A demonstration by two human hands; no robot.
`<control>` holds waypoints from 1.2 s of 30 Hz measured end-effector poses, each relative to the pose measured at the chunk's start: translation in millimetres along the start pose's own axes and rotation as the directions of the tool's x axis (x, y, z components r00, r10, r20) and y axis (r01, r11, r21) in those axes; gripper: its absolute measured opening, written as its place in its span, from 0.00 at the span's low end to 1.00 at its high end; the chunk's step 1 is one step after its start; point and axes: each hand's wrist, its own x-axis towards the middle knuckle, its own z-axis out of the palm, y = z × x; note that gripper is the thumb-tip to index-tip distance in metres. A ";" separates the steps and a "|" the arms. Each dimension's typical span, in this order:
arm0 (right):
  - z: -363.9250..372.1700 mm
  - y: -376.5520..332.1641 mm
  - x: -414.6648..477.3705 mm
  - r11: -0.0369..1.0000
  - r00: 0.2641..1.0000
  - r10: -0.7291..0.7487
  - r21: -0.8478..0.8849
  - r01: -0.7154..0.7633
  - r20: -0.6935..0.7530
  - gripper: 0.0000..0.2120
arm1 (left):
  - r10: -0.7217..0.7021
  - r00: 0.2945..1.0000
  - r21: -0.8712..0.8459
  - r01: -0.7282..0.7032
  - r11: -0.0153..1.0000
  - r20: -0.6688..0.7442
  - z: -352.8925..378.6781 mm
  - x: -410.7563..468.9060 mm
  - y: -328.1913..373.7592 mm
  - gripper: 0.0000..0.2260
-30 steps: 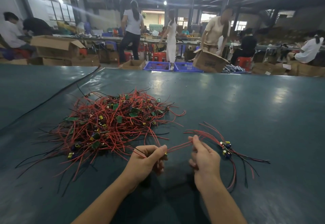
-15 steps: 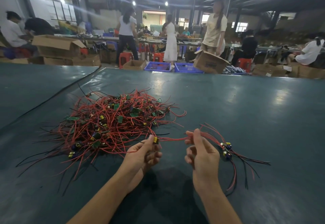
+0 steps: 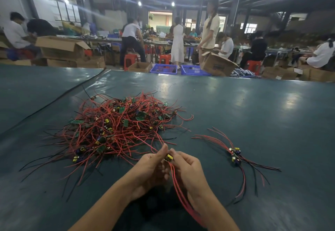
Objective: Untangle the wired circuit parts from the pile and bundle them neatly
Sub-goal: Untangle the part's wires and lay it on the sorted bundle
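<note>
Both hands meet low at the centre of the green bench (image 3: 253, 114). The left hand (image 3: 150, 169) curls its fingers (image 3: 163, 150) round a small circuit part (image 3: 169, 157) with a yellow-topped component, thumb raised beside it. The right hand (image 3: 189, 172) pinches the same part from the other side, fingers (image 3: 179, 157) bent onto it. The part's red wires (image 3: 178, 191) run down between the palms and along the right wrist toward the near edge. Another red lead runs from the grip up and left toward the pile (image 3: 117, 127), a tangled heap of red and black wires and green boards just beyond the left hand. Off to the right, apart from the hands, a small bundle (image 3: 235, 155) of parts lies flat, wires fanning both ways.
</note>
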 end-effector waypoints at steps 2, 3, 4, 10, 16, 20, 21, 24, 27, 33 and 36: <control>-1.9 -0.5 -0.4 1.000 1.000 0.009 -0.014 -0.009 -0.016 0.13 | 0.014 0.999 0.002 -0.014 1.000 -0.053 0.5 2.9 -0.9 0.22; -2.1 -0.2 -0.2 1.000 1.000 0.015 -0.017 -0.016 -0.026 0.12 | 0.026 0.997 0.001 -0.026 1.000 -0.070 0.9 3.8 -2.0 0.22; -1.7 0.1 -0.1 1.000 0.999 0.027 -0.013 -0.028 -0.042 0.11 | 0.042 0.995 -0.002 -0.042 0.999 -0.086 1.4 4.1 -2.8 0.22; -3.7 -0.2 1.2 0.988 0.990 0.116 0.113 -0.107 -0.076 0.07 | 0.107 0.990 0.025 -0.105 0.994 -0.095 3.7 6.0 -7.1 0.23; -3.0 -4.0 3.0 0.948 0.983 0.136 0.304 -0.093 -0.121 0.13 | 0.295 0.952 0.203 -0.274 0.940 -0.081 4.9 5.2 -11.6 0.15; -4.8 -5.4 1.1 0.938 0.980 0.138 0.338 -0.082 -0.145 0.12 | 0.442 0.897 0.340 -0.407 0.848 -0.029 4.4 3.1 -14.3 0.21; -3.8 -5.0 0.6 0.947 0.979 0.132 0.313 -0.078 -0.155 0.13 | 0.450 0.893 0.337 -0.417 0.844 -0.022 3.6 2.5 -14.7 0.20; -2.3 -2.9 -1.0 0.964 0.977 0.115 0.258 -0.066 -0.180 0.17 | 0.445 0.895 0.327 -0.430 0.842 0.030 2.1 0.0 -16.7 0.17; -0.9 -0.7 -3.0 0.978 0.981 0.070 0.208 -0.031 -0.183 0.16 | 0.448 0.893 0.355 -0.434 0.828 0.047 5.8 -3.9 -15.3 0.20; 4.0 1.7 -4.4 0.997 0.974 0.020 0.079 -0.002 -0.226 0.11 | 0.484 0.875 0.282 -0.460 0.842 -0.020 11.3 -2.0 -12.0 0.26; 2.5 1.8 -1.0 0.994 0.964 0.054 0.102 -0.028 -0.261 0.12 | 0.477 0.877 0.236 -0.454 0.859 -0.051 10.5 1.3 -13.1 0.21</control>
